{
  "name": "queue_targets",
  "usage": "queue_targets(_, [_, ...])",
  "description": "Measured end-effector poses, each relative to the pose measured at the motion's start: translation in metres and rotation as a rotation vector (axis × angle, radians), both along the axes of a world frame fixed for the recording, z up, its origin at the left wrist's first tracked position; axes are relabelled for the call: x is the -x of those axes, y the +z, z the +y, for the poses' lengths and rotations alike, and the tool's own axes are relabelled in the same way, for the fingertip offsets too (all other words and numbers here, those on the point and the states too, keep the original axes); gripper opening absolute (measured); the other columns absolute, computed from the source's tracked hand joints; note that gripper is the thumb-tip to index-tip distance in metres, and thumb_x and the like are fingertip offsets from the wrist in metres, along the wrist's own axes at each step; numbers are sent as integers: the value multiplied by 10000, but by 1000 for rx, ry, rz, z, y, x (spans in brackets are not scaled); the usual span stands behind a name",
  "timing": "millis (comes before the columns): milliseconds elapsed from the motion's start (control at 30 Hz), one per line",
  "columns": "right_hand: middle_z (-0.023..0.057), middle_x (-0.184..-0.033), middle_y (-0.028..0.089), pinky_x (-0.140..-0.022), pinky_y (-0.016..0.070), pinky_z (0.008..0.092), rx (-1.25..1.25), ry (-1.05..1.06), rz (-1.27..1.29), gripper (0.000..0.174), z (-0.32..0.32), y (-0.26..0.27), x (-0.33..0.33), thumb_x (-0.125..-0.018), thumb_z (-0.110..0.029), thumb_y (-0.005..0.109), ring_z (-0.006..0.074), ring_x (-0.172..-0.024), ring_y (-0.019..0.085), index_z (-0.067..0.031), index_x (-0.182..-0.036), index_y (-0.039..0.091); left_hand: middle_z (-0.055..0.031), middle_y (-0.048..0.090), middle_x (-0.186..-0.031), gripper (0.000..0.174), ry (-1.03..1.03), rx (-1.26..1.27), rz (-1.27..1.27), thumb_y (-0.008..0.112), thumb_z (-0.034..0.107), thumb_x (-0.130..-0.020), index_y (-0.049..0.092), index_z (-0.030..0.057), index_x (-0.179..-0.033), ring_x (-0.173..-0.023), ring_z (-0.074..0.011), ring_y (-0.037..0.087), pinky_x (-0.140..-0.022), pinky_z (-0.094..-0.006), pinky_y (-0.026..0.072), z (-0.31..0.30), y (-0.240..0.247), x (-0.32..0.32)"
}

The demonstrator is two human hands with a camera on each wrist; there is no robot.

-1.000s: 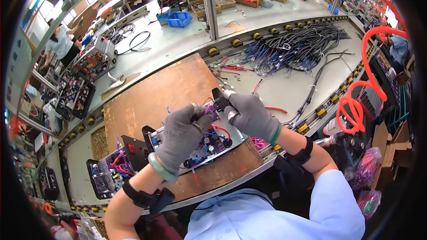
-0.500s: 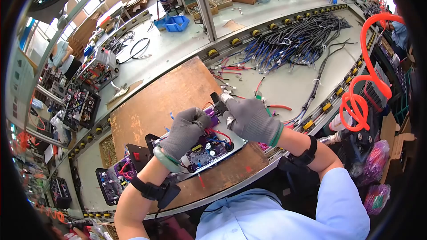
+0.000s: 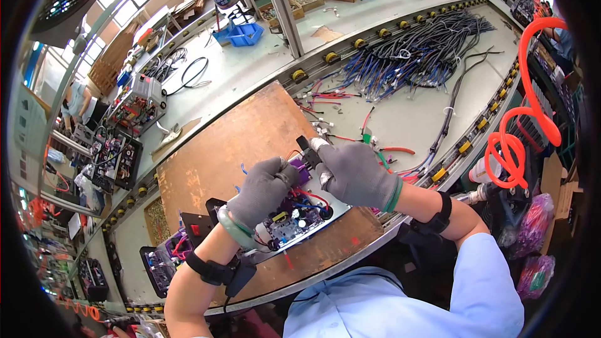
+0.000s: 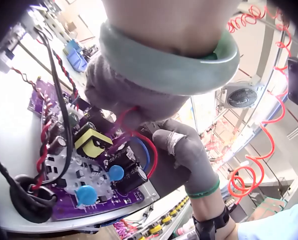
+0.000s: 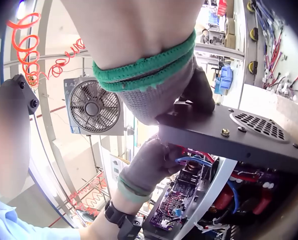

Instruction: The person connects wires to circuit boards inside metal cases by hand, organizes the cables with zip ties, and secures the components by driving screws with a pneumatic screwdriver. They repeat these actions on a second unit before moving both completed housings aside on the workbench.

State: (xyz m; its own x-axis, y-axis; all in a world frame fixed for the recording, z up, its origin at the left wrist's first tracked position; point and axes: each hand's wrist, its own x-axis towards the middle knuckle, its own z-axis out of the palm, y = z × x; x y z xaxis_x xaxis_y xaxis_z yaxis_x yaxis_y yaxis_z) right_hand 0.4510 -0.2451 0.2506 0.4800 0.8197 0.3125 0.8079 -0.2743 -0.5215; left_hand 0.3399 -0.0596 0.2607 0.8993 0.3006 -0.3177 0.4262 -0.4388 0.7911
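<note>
In the head view, a metal chassis [image 3: 339, 213] with a purple circuit board [image 4: 71, 210] lies on a wooden board. A black vented panel [image 5: 194, 127] stands at its end, a round grille and a brass screw on its face. My gloved right hand [image 3: 362, 175] grips this panel by its edge, with a taped thumb on the inner side. My gloved left hand [image 3: 266, 191] is over the circuit board with fingers curled, close to the panel's inner face. A red wire [image 4: 151, 162] loops beside it. I cannot tell what the left fingertips hold.
The wooden board [image 3: 231, 131] lies on the bench. Another open unit [image 3: 158, 266] stands at the left. Dark cables [image 3: 419, 56] are heaped at the back right, with loose wires nearer. A coiled orange hose [image 3: 524, 112] hangs at the right. A metal post [image 3: 280, 9] rises behind.
The head view has shifted a little. My left hand's fingers have come down slightly toward the circuit board. The right hand keeps its grip on the black panel.
</note>
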Motion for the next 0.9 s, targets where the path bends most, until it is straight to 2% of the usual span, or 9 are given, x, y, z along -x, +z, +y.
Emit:
queue_targets(200, [203,-691,625,-580,517,460,30,-15,-19,491,2,-1,0,-802,-99,615,352,-644,664,111,-1244,576,22,617,-751,232,49,139,-26,613,201,-1007,677,4,-902,-703,-39,515,-627,-244,460,-5,1,0])
queue_targets(300, [195,-698,632,-580,518,457,20,-38,-24,484,3,-6,4,-798,-90,612,346,-640,663,111,-1237,580,-35,645,-692,213,68,-18,-65,623,176,-987,665,19,-849,-623,-117,566,-607,-279,471,-12,-7,-1])
queue_targets(367, [187,-710,639,-586,522,454,-19,-43,-27,472,5,-11,4,-798,-88,611,342,-645,665,111,-1225,588,-182,670,-709,191,-59,-590,-246,643,228,-927,673,54,-854,-661,-343,679,-606,-444,502,-20,-8,-4])
queue_targets(467, [186,-732,650,-595,529,446,-50,-64,-43,447,5,-11,4,-805,-79,599,349,-658,667,96,-1216,603,-207,618,-672,157,-167,-551,-297,663,152,-915,635,45,-804,-607,-388,624,-587,-391,494,-9,-6,-11])
queue_targets(667, [187,-742,667,-651,536,475,-149,-78,14,390,0,-17,1,-869,-177,615,371,-698,682,22,-1205,613,-204,654,-723,125,-142,-555,-241,680,165,-910,689,40,-914,-659,-332,666,-639,-381,517,-18,10,3])
queue_targets(733, [185,-737,663,-653,530,479,-181,-81,39,368,-4,-17,2,-886,-184,605,374,-715,682,-4,-1206,619,-141,715,-985,254,-116,-176,-226,664,98,-935,667,32,-1180,-836,-201,662,-788,-302,528,-11,30,29])
queue_targets(800, [191,-786,684,-660,536,463,-165,-137,84,372,-5,-27,-3,-891,-182,604,374,-747,690,-2,-1216,617,-123,694,-1143,349,63,-231,-357,656,57,-933,616,15,-1277,-976,-201,659,-865,-305,520,6,64,75])
queue_targets(867, [209,-821,693,-667,541,446,-274,-150,249,395,-4,-22,3,-903,-177,591,382,-760,691,-1,-1257,603,-131,668,-1206,373,21,-963,-477,646,48,-936,594,1,-1302,-1051,-210,649,-926,-327,511,57,75,136])
queue_targets(900, [206,-879,710,-717,551,388,-164,-174,272,413,-9,-15,5,-923,-140,564,306,-794,719,12,-1306,577,-134,659,-1228,373,110,-1017,-420,628,37,-940,587,0,-1309,-1086,-222,642,-960,-338,501,71,82,170])
